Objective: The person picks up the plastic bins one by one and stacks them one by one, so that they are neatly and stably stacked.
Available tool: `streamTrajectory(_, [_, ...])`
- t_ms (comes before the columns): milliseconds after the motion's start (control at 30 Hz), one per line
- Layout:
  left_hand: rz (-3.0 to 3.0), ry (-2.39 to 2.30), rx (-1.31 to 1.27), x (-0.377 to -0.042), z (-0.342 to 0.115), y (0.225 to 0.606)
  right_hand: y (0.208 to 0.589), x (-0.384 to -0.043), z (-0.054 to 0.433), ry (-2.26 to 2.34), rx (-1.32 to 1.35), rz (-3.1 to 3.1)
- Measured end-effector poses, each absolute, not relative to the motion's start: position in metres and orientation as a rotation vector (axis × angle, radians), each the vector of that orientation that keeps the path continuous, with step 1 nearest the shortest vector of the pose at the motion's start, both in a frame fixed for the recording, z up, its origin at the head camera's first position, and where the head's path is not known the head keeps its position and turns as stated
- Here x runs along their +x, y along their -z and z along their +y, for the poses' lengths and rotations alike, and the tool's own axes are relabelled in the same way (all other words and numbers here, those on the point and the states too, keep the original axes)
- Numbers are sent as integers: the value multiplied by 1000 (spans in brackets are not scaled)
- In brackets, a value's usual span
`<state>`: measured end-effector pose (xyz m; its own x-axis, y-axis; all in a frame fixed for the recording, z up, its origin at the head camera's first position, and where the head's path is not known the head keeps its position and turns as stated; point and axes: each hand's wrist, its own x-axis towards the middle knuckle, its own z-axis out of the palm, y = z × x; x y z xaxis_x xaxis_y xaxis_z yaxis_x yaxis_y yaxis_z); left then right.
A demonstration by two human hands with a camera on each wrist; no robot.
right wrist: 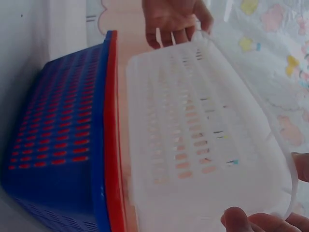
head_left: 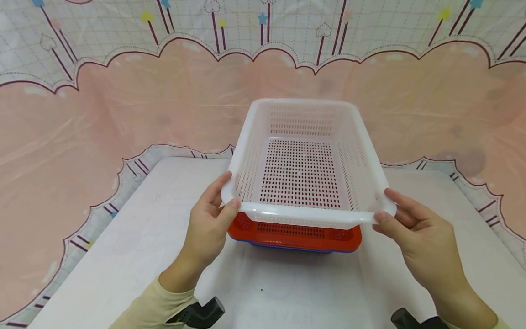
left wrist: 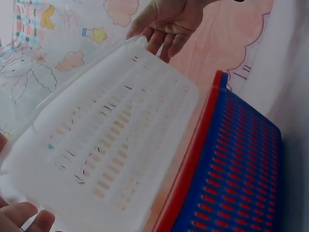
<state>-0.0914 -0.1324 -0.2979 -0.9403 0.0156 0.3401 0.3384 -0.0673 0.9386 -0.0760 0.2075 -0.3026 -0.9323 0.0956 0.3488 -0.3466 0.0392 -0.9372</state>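
Note:
A white plastic basket (head_left: 302, 219) with slotted walls and floor is held up between both hands, its near rim lower than its far rim. My left hand (head_left: 209, 224) pinches the near left corner, thumb on top of the rim. At the near right corner, my right hand (head_left: 419, 237) grips the rim the same way. Beneath the white basket sits a red basket (head_left: 304, 236), nested inside a blue basket (left wrist: 241, 169). Both wrist views show a gap between the white basket's underside and the red rim. Most of the red basket's inside is hidden from the head view.
The nested baskets stand on a white table (head_left: 119, 256). A peach and white printed cloth (head_left: 185, 105) hangs behind it and shows along its sides. Black wrist-worn devices (head_left: 203, 313) appear at both wrists near the bottom edge.

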Motion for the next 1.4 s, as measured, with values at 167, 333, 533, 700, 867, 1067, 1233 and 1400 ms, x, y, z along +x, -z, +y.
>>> streamTrajectory(167, [-2038, 2080, -348, -93, -133, 303, 307, -81, 207, -1878, 215, -2111])
streamTrajectory(333, [-2126, 2051, -289, -96, -131, 310, 312, -88, 208, -1789, 171, -2211])
streamTrajectory(533, [-2230, 2006, -253, -98, -134, 319, 319, -90, 209, -1723, 104, -2330])
streamTrajectory(700, [-2302, 1959, -265, -98, -137, 321, 323, -89, 209, -1714, 100, -2368])
streamTrajectory(867, [-2370, 1898, -234, -98, -139, 321, 326, -91, 209, -1728, 99, -2378])
streamTrajectory(1067, [-2409, 1837, -194, -96, -139, 320, 324, -91, 210, -1705, 69, -2419])
streamTrajectory(1233, [-2446, 1761, -176, -94, -138, 318, 322, -90, 211, -1688, 80, -2427])
streamTrajectory(1400, [-2486, 1687, -154, -93, -140, 316, 321, -87, 213, -1683, 86, -2436])
